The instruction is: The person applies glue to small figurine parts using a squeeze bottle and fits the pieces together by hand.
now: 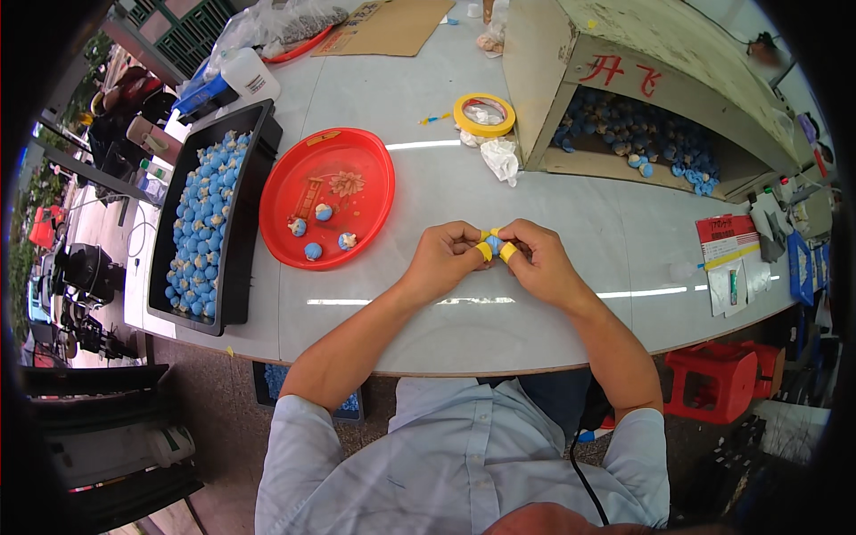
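Blue, the small figurine (493, 241) sits pinched between my left hand (448, 257) and right hand (539, 259), yellow-taped fingers (484, 251) closed on it above the tabletop (499, 303), right of the red tray (357, 169)

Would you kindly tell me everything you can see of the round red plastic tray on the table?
The round red plastic tray looks glossy, with a shallow raised rim. It lies flat on the pale grey table, left of both hands and apart from them, its left edge close beside the black rectangular bin of small blue pieces. Inside lie four small blue-and-cream pieces, with a printed flower-like motif near the middle. A small yellow label sits at its upper rim.
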Motion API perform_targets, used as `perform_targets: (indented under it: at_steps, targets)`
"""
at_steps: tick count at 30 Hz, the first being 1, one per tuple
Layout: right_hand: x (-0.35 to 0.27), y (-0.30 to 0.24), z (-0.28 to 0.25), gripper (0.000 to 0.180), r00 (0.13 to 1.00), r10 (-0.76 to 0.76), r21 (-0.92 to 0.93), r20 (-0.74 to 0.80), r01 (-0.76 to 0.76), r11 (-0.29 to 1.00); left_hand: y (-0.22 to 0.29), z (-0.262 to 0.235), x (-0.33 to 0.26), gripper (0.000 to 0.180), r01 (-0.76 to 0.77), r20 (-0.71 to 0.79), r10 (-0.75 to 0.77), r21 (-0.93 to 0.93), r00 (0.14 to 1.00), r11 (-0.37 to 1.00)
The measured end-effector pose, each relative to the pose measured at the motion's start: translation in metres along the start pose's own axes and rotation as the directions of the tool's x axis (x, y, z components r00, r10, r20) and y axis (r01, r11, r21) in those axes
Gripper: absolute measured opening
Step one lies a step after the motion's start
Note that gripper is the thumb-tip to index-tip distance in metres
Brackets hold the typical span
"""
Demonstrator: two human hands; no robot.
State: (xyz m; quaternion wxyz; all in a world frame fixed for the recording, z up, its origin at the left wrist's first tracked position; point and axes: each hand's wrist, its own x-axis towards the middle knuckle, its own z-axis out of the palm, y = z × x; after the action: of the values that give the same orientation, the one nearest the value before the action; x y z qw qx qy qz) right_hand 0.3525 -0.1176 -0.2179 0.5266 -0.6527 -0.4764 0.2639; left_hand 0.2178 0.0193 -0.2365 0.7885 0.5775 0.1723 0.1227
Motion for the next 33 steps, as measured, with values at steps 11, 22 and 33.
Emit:
perform_targets:
  at_steps: [11,22,33]
  targets:
    - [0.001,-0.005,0.001,0.011,0.991,0.133,0.115,0.015,-0.134,0.984,0.003,-0.001,0.002,0.020,0.066,-0.032,-0.065,0.029,0.997,0.997]
    - [0.003,-0.003,-0.001,0.012,0.979,0.194,0.173,0.062,-0.202,0.964,0.006,-0.001,0.002,0.021,0.072,-0.017,-0.071,0.016,0.997,0.997]
    - [0.000,-0.002,0.004,0.014,0.991,0.131,0.098,0.004,-0.131,0.987,-0.001,0.005,0.001,0.020,0.031,-0.061,-0.026,0.072,0.998,0.997]
